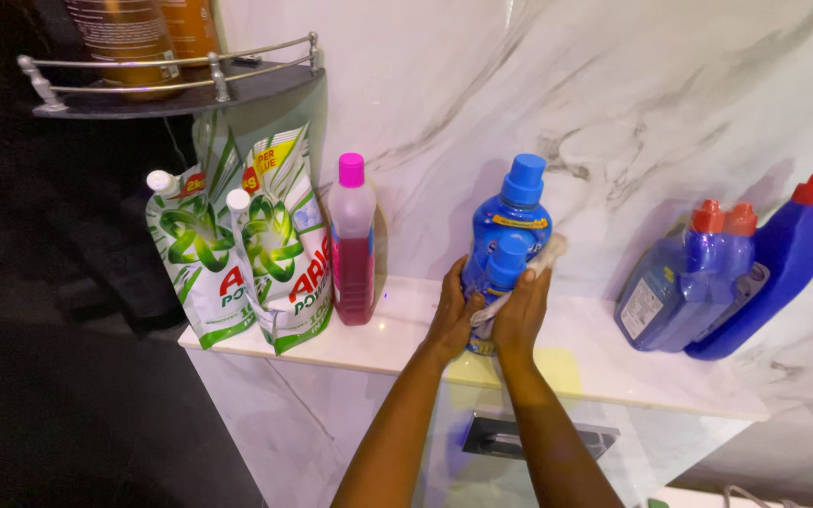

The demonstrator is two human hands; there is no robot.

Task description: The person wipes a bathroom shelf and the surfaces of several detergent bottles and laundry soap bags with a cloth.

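A white ledge point(604, 362) ran along a marble wall point(632, 94). It carried two detergent pouches point(237, 254), one pink bottle point(353, 245) and four blue bottles. Left hand point(451, 315) gripped the blue-capped bottle point(510, 230); right hand point(522, 315) pressed a cloth point(546, 256) against it, fingers closed.

two green-white refill pouches point(242, 259), ledge left | yellow label band point(519, 223), held blue bottle | pale label point(645, 308), perhaps white, right bottle

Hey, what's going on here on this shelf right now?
A person has both hands around a blue bottle with a blue cap, standing on a white marble ledge. The left hand grips its side, and the right hand presses a pale cloth against it. Left of it stand a pink-capped bottle and two green-and-white pouches; at right, blue bottles with red caps lean against the wall.
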